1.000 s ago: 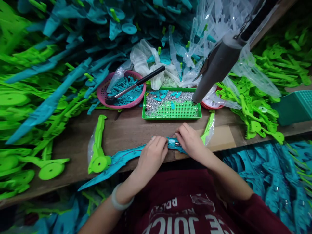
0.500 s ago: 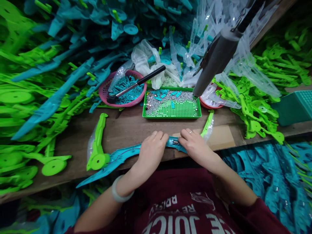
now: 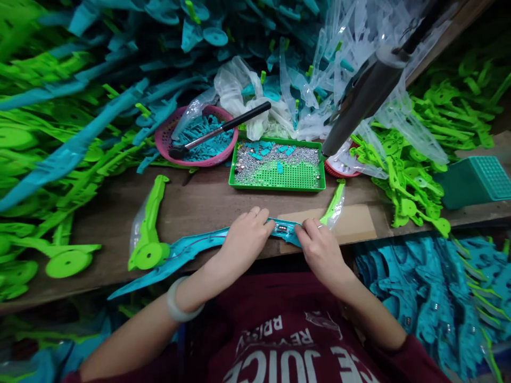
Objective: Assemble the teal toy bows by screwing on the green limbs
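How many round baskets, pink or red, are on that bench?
2: the pink basket stands left of the green tray, and the red basket, partly covered, is right of it. More may be hidden.

Blue piece (image 3: 199, 243) (mid-length) out of sight behind left hand (image 3: 246, 236)

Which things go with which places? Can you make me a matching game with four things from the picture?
1. Black-handled tool
2. Green tray
3. Long blue piece
4. Pale bracelet

A. Around the left wrist
B. Resting across the pink basket
C. Between the left hand and right hand, held by both
D. Holding lots of small silvery bits

Right pairs: 1-B, 2-D, 3-C, 4-A
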`<state>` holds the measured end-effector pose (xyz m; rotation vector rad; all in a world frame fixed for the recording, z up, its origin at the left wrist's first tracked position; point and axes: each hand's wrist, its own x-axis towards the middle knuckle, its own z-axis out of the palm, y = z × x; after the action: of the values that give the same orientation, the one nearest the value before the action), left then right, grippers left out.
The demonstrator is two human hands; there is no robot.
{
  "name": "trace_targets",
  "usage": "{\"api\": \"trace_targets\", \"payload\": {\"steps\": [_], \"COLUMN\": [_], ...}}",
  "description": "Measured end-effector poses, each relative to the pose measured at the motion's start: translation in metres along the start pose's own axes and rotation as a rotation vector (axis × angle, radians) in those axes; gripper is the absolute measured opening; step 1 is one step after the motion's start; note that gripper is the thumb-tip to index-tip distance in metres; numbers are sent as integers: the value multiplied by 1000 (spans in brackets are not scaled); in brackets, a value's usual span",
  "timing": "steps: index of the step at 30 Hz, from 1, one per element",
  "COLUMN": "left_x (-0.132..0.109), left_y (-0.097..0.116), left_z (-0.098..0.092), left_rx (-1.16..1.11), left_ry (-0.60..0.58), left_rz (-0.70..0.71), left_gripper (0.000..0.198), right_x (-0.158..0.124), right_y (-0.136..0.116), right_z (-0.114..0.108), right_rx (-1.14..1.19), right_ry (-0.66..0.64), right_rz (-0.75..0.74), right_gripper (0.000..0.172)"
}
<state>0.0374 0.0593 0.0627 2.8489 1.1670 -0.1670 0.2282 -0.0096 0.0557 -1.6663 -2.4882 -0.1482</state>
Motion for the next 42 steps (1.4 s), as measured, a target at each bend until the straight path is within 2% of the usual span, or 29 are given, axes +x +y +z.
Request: {"api": "trace_targets", "payload": {"steps": [3, 6, 10, 15, 18, 20, 22, 26, 31, 33, 34, 36, 39, 42], "left_x": [2, 4, 7, 8, 7, 7, 6, 5, 4, 4, 4, 3, 2, 2], "left_y": [-1, -2, -2, -3, -2, -2, -2, -3, -4, -5, -5, -5, -4, -4], "left_z": [-4, -9, -14, -14, -14, -15, -16, -16, -11, -9, -8, -8, -8, -9], "left_rx": [-6, -21, -35, -76, -62, -65, -82, -104, -112, -111, -108, -108, -125, -124], "left_ry": [-25, -53, -97, -94, -118, -121, -119, -118, -54, -52, -54, -47, -18, -28], "left_rz": [28, 39, 54, 42, 36, 34, 32, 29, 27, 31, 33, 39, 40, 37], "left_gripper": [9, 13, 16, 14, 12, 12, 11, 11, 16, 15, 13, 12, 11, 10], "right_x": [-2, -2, -1, 3, 3, 0, -3, -7, -4, -4, -4, -7, -12, -17], "right_y": [-11, -18, -22, -19, -15, -11, -8, -4, -3, -3, -4, -5, -9, -10], "right_z": [3, 1, -6, -9, -10, -12, -14, -13, -5, -4, -5, -6, -6, -8], "right_rx": [-23, -94, -125, -109, -43, 111, 340, 827, 1677, 1829, 1805, 1565, 905, 276], "right_ry": [22, 9, -60, -175, -168, -122, -63, 12, -67, -39, -14, 54, 107, 13], "right_rz": [119, 163, 118, 63, 43, 59, 142, 446, 868, 945, 948, 882, 618, 367], "right_gripper": [17, 18, 15, 16, 18, 19, 19, 20, 22, 25, 25, 21, 23, 28]}}
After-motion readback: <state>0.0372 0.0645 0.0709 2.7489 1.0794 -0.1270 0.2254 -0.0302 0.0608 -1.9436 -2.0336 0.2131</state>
